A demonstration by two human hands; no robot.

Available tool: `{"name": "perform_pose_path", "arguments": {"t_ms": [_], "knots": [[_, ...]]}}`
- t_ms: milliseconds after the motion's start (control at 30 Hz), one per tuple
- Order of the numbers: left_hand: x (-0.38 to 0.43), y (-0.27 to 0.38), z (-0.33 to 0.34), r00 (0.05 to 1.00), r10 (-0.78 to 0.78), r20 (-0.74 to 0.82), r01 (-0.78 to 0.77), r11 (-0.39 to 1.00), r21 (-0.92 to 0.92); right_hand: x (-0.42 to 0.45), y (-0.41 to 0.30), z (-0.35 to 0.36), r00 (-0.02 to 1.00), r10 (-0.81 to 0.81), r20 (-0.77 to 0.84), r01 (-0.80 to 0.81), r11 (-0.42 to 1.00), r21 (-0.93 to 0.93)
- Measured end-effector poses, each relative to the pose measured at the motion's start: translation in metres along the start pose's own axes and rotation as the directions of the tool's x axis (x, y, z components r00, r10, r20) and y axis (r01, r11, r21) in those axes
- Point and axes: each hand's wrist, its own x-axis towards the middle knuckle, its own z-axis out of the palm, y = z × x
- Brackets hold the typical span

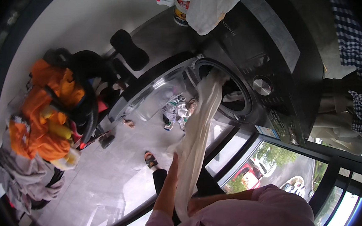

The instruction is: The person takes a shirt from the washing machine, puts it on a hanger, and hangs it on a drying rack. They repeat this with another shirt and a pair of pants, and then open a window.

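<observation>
A long cream cloth [198, 127] runs from the drum of a front-loading washing machine [226, 42] down to my body. Its upper end is still inside the dark drum opening [233, 86], where another pale piece of fabric [233, 96] lies. My left hand [175, 161] is on the cloth's left side, partway along, its fingers mostly hidden by fabric. Close to my chest, my right hand [193, 205] grips the cloth's lower end. The machine's round glass door [160, 92] stands swung open to the left.
Crumpled white and green laundry [176, 110] lies on the grey floor [118, 169] below the door. Orange clothes [46, 123] and grey fabric [29, 176] are heaped at left around a black frame. White bags [212, 5] and a tub [180, 14] sit at the top. Windows [277, 166] border the lower right.
</observation>
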Motion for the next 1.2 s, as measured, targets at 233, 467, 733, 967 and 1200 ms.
{"name": "perform_pose_path", "arguments": {"t_ms": [233,467,733,967,1200], "knots": [[-0.048,0.021,-0.007,0.924,0.373,0.081,-0.381,0.897,0.224,0.009,-0.052,0.039,0.893,-0.325,0.312,0.427,0.832,-0.355],[-0.258,0.025,0.014,0.889,0.454,-0.064,-0.446,0.824,-0.349,0.022,0.021,-0.070,0.997,-0.077,0.022,0.029,0.087,-0.996],[-0.370,-0.040,-0.010,0.568,0.783,-0.254,-0.780,0.413,-0.470,0.102,-0.138,0.092,0.966,-0.222,0.130,0.254,0.743,-0.619],[-0.459,-0.072,-0.037,0.206,0.781,-0.589,-0.978,0.151,-0.142,0.126,-0.192,0.173,0.945,-0.008,0.328,0.206,0.792,-0.575],[-0.527,-0.066,-0.110,-0.149,0.836,-0.528,-0.988,-0.144,0.050,0.126,-0.281,0.234,0.936,-0.193,0.295,0.330,0.776,-0.538]]}}
